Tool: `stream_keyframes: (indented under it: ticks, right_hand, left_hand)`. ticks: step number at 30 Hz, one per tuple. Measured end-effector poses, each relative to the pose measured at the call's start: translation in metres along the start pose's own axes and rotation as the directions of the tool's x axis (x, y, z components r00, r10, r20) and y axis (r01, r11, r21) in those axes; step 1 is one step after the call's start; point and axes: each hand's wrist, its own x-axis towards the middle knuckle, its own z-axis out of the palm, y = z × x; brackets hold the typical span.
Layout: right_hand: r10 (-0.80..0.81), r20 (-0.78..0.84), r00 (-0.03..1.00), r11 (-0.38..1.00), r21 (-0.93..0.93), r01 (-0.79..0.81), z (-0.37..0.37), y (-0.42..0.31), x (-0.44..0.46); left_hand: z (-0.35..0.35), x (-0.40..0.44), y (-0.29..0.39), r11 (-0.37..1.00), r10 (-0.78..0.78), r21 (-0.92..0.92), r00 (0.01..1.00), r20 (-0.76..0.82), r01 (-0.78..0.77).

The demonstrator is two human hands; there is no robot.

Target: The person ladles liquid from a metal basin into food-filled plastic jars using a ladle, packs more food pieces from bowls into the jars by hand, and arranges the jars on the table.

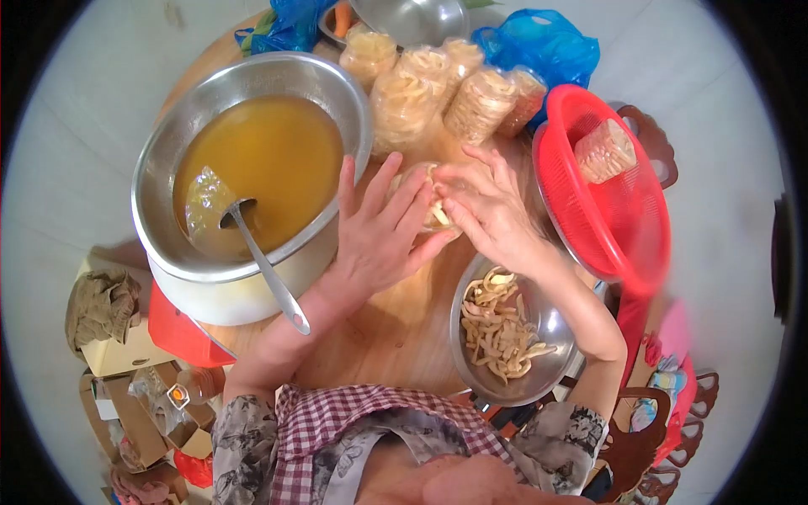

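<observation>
Both hands meet at the mouth of a clear jar (436,215) with pale strips in it, near the middle of the table. My left hand (383,220) has its fingers spread against the jar's left side. On the right, my right hand (492,210) bends its fingers over the jar's top, touching the pale pieces. Below it, a metal bowl (551,326) holds more pale brown strips. Left of my hands, a large metal basin (151,198) contains yellow-brown liquid, with a metal ladle (268,265) leaning on its rim.
Several filled jars (404,105) stand behind my hands, beside blue plastic bags (539,46). A red colander (602,210) at the right holds another packed jar (604,153). Another metal bowl (412,18) is at the back. Cardboard boxes (135,417) lie at lower left, chairs (631,446) at lower right.
</observation>
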Motion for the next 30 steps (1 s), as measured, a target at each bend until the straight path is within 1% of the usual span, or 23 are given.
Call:
stream_keyframes:
  ticks: [4, 6, 7, 9, 10, 11, 12, 14, 15, 17, 18, 19, 20, 22, 23, 25, 26, 28, 29, 30]
  right_hand:
    - [0.037, 0.027, 0.999, 0.997, 0.060, -0.039, 0.006, 0.001, -0.005]
    - [0.112, 0.004, 0.994, 0.977, 0.182, -0.111, 0.002, -0.003, -0.006]
    - [0.106, 0.000, 0.994, 0.979, 0.175, -0.104, -0.002, -0.007, -0.009]
    - [0.171, -0.157, 0.973, 0.975, 0.170, -0.144, -0.006, -0.020, -0.020]
    - [0.168, -0.156, 0.973, 0.975, 0.169, -0.141, -0.007, -0.024, -0.025]
    - [0.040, -0.142, 0.989, 0.999, 0.028, -0.037, -0.009, -0.027, -0.029]
    - [-0.083, -0.111, 0.990, 0.991, -0.111, 0.071, -0.011, -0.030, -0.033]
    - [-0.097, -0.124, 0.987, 0.989, -0.126, 0.081, -0.007, -0.036, -0.032]
    - [-0.116, -0.125, 0.985, 0.989, -0.110, 0.102, -0.006, -0.036, -0.030]
    - [-0.140, -0.127, 0.982, 0.987, -0.093, 0.128, -0.004, -0.033, -0.025]
    - [-0.129, -0.106, 0.986, 0.992, -0.005, 0.129, -0.004, -0.030, -0.021]
    - [-0.117, -0.083, 0.990, 0.989, 0.082, 0.124, -0.004, -0.028, -0.017]
    - [-0.115, -0.086, 0.990, 0.989, 0.083, 0.122, -0.001, -0.024, -0.015]
    - [-0.117, -0.129, 0.985, 0.975, 0.172, 0.138, 0.008, -0.017, -0.015]
    - [-0.125, -0.129, 0.984, 0.974, 0.174, 0.147, 0.010, -0.014, -0.015]
    - [-0.088, -0.119, 0.989, 0.956, 0.269, 0.117, 0.009, -0.008, -0.018]
    - [-0.086, -0.124, 0.989, 0.957, 0.265, 0.116, 0.006, -0.007, -0.018]
    - [0.047, -0.085, 0.995, 0.863, 0.506, 0.003, -0.003, -0.004, -0.016]
    - [0.121, -0.081, 0.989, 0.856, 0.513, -0.062, -0.007, -0.007, -0.014]
    - [0.127, -0.076, 0.989, 0.853, 0.517, -0.070, -0.005, -0.005, -0.012]
  left_hand:
    - [0.006, 0.005, 0.004, 0.999, 0.007, 0.047, 1.000, 0.011, -0.008]
    - [0.007, 0.002, 0.005, 0.999, 0.008, 0.054, 1.000, 0.010, -0.008]
    - [0.006, 0.001, 0.006, 0.999, -0.003, 0.042, 1.000, 0.006, 0.003]
    - [0.001, 0.000, 0.008, 0.999, -0.020, 0.036, 1.000, -0.006, 0.020]
    - [-0.005, 0.000, 0.012, 0.997, -0.073, -0.008, 0.997, 0.009, 0.073]
    - [-0.009, -0.001, 0.015, 0.991, -0.122, -0.054, 0.992, 0.027, 0.124]
    - [-0.009, -0.005, 0.017, 0.991, -0.121, -0.055, 0.992, 0.027, 0.122]
    - [-0.003, -0.016, 0.015, 0.995, -0.025, -0.098, 0.994, -0.107, 0.014]
    - [-0.002, -0.017, 0.014, 0.995, -0.022, -0.097, 0.994, -0.105, 0.012]
    - [0.000, -0.017, 0.012, 0.982, 0.090, -0.165, 0.995, -0.040, -0.096]
    - [0.000, -0.016, 0.010, 0.982, 0.091, -0.161, 0.995, -0.038, -0.096]
    - [0.001, -0.015, 0.008, 0.986, 0.105, -0.125, 0.991, -0.079, -0.114]
    - [0.002, -0.013, 0.007, 0.987, 0.121, -0.090, 0.985, -0.119, -0.132]
    - [0.004, -0.009, 0.006, 0.987, 0.113, -0.103, 0.987, -0.117, -0.125]
    - [0.003, -0.008, 0.005, 0.987, 0.101, -0.109, 0.987, -0.122, -0.115]
    - [0.003, -0.006, 0.005, 0.987, 0.098, -0.114, 0.986, -0.133, -0.114]
    - [0.004, -0.005, 0.005, 0.983, 0.104, -0.133, 0.985, -0.140, -0.123]
    - [0.005, -0.005, 0.003, 0.980, 0.107, -0.151, 0.984, -0.144, -0.129]
    - [0.005, -0.007, 0.003, 0.979, 0.100, -0.161, 0.985, -0.143, -0.123]
    - [0.004, -0.009, 0.005, 0.979, 0.096, -0.166, 0.986, -0.136, -0.118]
